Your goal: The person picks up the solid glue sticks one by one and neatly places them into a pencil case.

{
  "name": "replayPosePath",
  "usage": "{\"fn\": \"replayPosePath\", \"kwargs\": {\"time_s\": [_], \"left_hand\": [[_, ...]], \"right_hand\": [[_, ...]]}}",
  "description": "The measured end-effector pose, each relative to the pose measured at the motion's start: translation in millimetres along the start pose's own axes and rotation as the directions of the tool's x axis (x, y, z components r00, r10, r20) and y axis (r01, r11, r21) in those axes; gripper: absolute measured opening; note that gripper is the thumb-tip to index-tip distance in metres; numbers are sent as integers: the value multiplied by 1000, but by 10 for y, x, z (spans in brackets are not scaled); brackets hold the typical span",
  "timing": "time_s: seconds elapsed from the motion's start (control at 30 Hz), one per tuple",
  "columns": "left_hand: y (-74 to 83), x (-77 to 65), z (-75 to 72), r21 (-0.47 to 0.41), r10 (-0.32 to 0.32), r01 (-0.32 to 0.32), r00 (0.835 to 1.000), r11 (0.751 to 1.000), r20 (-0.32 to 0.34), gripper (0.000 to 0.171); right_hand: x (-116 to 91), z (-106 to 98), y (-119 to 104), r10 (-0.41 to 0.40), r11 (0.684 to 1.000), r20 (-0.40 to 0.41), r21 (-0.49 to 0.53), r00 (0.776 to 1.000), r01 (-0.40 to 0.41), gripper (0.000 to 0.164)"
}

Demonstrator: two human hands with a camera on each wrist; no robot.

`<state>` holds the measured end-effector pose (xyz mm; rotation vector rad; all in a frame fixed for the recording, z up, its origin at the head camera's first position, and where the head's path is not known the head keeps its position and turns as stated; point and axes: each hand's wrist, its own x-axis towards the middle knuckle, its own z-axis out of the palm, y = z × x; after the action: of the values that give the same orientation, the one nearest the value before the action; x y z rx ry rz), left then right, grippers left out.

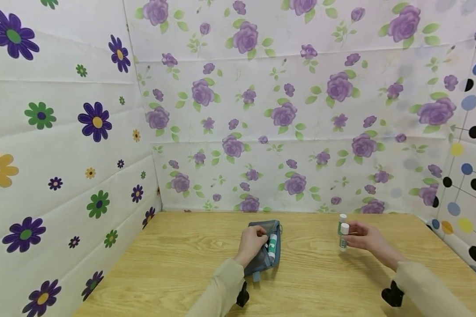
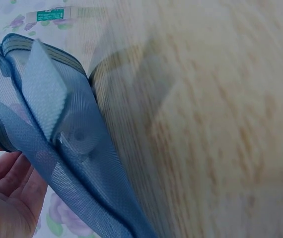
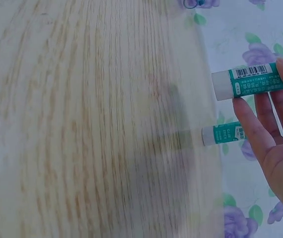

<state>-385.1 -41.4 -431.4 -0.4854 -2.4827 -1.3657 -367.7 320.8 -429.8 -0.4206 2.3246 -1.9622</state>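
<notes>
A blue mesh zip pouch [image 1: 277, 253] lies unzipped on the table, and a green and white glue stick [image 1: 272, 246] shows in its opening. My left hand [image 1: 253, 241] grips the pouch's edge with bent fingers; in the left wrist view the mesh pouch [image 2: 77, 134] hides part of that hand [image 2: 12, 188]. On the right side, my right hand [image 1: 362, 235] pinches a glue stick [image 1: 343, 237] by its sides, white cap up. Its barcode label shows on the held glue stick [image 3: 253, 79] in the right wrist view. Just behind, a second glue stick [image 3: 226, 133] stands upright on the table.
The wooden table [image 1: 309, 273] ends at a back wall of purple-flowered sheeting [image 1: 262, 132]. A daisy-patterned sheet [image 1: 63, 176] closes the left side, a dotted one [image 1: 464, 189] the right. A blue tab [image 1: 256, 276] sticks out from the pouch's near end.
</notes>
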Motion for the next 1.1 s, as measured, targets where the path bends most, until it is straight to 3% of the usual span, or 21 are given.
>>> {"fn": "replayPosePath", "kwargs": {"time_s": [0.2,1.1], "left_hand": [[3,3,-3,-2,-6,6,1000,1000,5,11],[18,-18,-13,-15,0,0,1000,1000,9,11]], "right_hand": [[15,37,-29,12,1000,-13,7,1000,-12,61],[191,324,-115,-91,994,36,-60,995,94,50]]}}
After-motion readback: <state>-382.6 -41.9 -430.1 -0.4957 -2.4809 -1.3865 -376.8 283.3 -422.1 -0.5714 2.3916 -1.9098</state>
